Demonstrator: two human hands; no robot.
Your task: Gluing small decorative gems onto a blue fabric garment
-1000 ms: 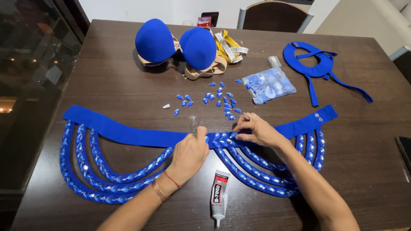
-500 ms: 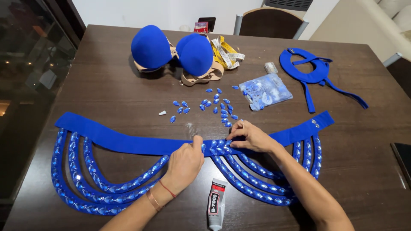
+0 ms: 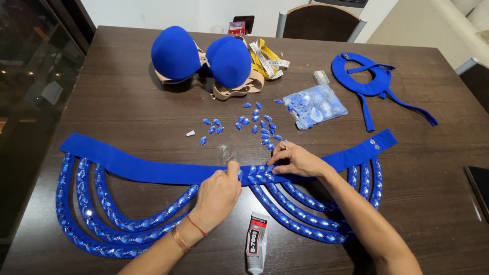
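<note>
Both hands press on the blue belt: left hand curled, fingertip down; right hand pinching a gem beside it.

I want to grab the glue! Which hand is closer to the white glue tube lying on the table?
Left. The left hand rests just up-left of the white glue tube; the right hand is farther up.

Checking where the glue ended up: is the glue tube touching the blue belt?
Apart. The head view shows the glue tube lying on bare table below the blue belt, dark wood visible between them.
</note>
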